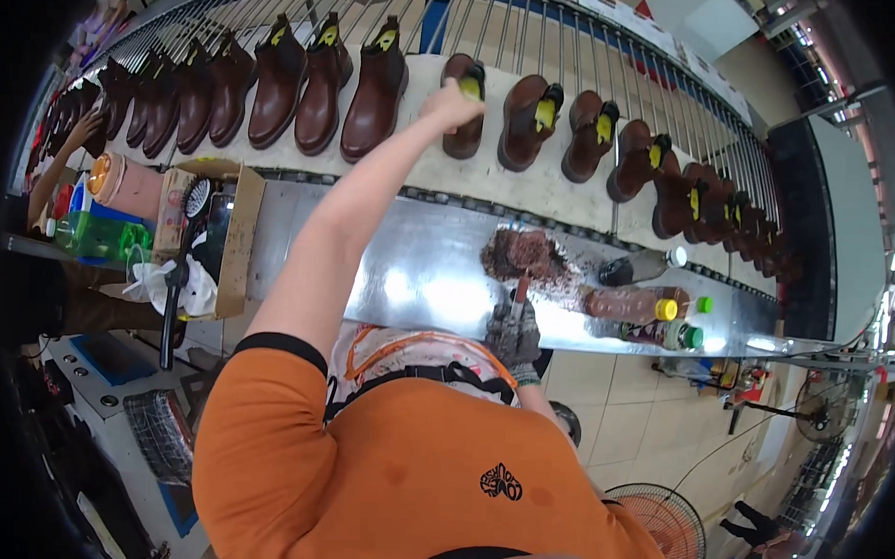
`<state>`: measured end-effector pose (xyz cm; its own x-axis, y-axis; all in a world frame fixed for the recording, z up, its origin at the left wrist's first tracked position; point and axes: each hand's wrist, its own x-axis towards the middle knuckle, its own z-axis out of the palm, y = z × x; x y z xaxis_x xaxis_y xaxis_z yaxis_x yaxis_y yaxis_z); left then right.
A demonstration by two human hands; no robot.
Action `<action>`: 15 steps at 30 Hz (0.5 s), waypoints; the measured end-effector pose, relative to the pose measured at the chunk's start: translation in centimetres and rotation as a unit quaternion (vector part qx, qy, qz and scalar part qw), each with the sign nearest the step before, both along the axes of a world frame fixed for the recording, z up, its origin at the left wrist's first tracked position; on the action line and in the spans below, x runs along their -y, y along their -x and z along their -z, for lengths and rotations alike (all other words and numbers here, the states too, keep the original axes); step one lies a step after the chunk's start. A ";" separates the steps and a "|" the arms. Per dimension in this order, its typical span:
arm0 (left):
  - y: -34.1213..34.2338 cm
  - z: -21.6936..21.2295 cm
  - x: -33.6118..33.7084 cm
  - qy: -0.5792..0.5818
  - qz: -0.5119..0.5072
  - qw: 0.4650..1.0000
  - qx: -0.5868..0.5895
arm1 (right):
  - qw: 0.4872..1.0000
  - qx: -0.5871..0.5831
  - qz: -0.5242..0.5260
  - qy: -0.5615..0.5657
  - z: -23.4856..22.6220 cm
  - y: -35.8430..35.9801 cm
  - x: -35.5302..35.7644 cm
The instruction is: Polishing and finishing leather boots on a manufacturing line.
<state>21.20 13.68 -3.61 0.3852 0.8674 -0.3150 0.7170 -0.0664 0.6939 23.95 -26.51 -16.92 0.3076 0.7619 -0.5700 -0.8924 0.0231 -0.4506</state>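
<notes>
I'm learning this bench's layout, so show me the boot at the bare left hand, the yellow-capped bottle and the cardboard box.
Boot point(461, 139): head view, on its toe.
Yellow-capped bottle point(621, 303): head view, on its body.
Cardboard box point(240, 241): head view, on its right-hand wall.

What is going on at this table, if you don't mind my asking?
The person's bare left hand reaches across the metal table to the top of a brown boot on the pale belt; how firmly it grips is hard to tell. The gloved right hand holds a slim tool, its reddish-brown end by a crumbly brown heap. Other brown boots line the belt on both sides, and bottles are right of the heap.
</notes>
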 end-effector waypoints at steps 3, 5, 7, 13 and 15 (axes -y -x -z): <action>-2.1 -0.6 1.2 -0.105 -0.025 0.994 0.035 | 0.999 -0.012 -0.038 -0.025 1.8 -0.5 1.1; -0.9 1.0 0.1 -0.403 -0.145 0.879 0.211 | 0.993 -0.100 -0.030 -0.062 1.3 -0.5 1.0; 1.5 2.5 -2.5 -0.503 -0.297 0.797 0.156 | 0.991 0.121 -0.045 0.023 -0.5 0.2 0.2; 9.2 8.1 -6.8 -0.242 -0.265 0.933 -0.010 | 0.898 0.398 -0.153 0.109 0.0 -0.4 0.4; 10.7 8.7 -8.2 -0.225 -0.203 0.953 0.025 | 0.837 0.505 -0.163 0.133 2.3 -0.3 1.1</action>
<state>10.47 21.84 -12.34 -0.0065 0.9911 0.1330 0.7135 -0.0886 0.6951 24.26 -27.59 -19.20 0.5354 0.7869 -0.3068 0.0074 -0.3676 -0.9300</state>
